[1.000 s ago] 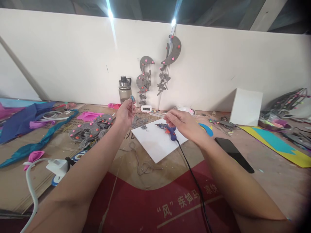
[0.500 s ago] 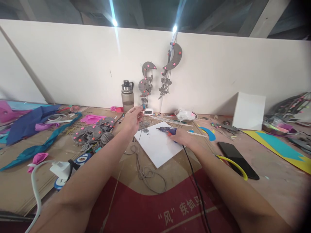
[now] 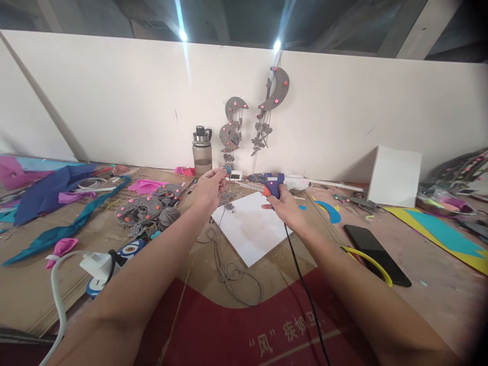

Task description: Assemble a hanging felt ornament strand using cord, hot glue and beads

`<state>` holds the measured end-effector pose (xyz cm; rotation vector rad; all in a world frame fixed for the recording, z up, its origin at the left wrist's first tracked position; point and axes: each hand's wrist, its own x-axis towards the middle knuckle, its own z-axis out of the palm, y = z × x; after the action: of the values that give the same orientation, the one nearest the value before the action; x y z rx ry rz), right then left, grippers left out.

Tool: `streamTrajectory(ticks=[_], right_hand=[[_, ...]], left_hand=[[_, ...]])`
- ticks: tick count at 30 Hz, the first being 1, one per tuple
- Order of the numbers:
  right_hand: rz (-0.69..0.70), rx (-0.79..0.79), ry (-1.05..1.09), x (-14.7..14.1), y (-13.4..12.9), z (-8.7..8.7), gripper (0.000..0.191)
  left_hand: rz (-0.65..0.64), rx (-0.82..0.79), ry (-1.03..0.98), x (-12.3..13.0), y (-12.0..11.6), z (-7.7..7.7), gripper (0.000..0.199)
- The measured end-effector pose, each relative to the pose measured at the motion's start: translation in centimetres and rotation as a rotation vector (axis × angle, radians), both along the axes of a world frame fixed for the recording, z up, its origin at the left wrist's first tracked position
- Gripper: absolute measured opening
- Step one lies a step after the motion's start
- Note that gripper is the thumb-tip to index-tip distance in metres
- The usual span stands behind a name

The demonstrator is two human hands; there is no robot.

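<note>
Between the thumb and fingers of my left hand is a small blue piece, pinched in the air. A thin grey cord hangs below that hand and coils on the cardboard. My right hand is wrapped round the handle of a blue hot glue gun with an orange trigger. Its nozzle points left toward the blue piece, apart from it, and a long glue stick sticks out behind. Beneath both hands lies a white board with small grey bits on its far left corner.
A bottle stands by the wall, beside hanging grey moon ornaments. Grey felt shapes and yarn lie left, near a white plug. To the right are a phone and a white panel. The gun's black cable runs toward me.
My right hand has lifted the glue gun up off the white board and away from me, its nozzle now level with the blue piece. My left hand has hardly moved.
</note>
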<state>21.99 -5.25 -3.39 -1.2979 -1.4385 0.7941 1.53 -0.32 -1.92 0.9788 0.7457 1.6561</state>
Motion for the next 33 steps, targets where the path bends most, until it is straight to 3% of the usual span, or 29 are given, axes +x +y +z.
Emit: streamTrajectory(ticks=[3,6,11,19,23,33], right_hand=[[0.106,0.156,0.29,-1.4,-0.7,0.1,0.025],[0.139,0.235,0.445,-2.0,-1.1,0.0,0.022],[0.142,0.261,0.472,-2.0,-1.0,-0.1,0.022],[0.217,0.301,0.435,-2.4,-1.4,0.0,0.022],[0.263,0.318,0.41,-2.6,-1.9,0.2,0.031],[0.109,0.197,0.638,-3.5,-1.9,-0.3,0.028]], left_hand=[[-0.046,-0.008,-0.035,0.0,-0.1,0.0,0.023],[-0.062,-0.037,-0.032,0.1,-0.3,-0.1,0.025],[-0.144,-0.039,-0.011,0.7,-1.0,0.2,0.027],[-0.094,-0.028,0.056,1.4,-1.8,0.8,0.022],[-0.067,-0.054,0.05,1.3,-1.9,0.8,0.019],[0.147,0.065,0.132,3.2,-2.3,0.1,0.014]])
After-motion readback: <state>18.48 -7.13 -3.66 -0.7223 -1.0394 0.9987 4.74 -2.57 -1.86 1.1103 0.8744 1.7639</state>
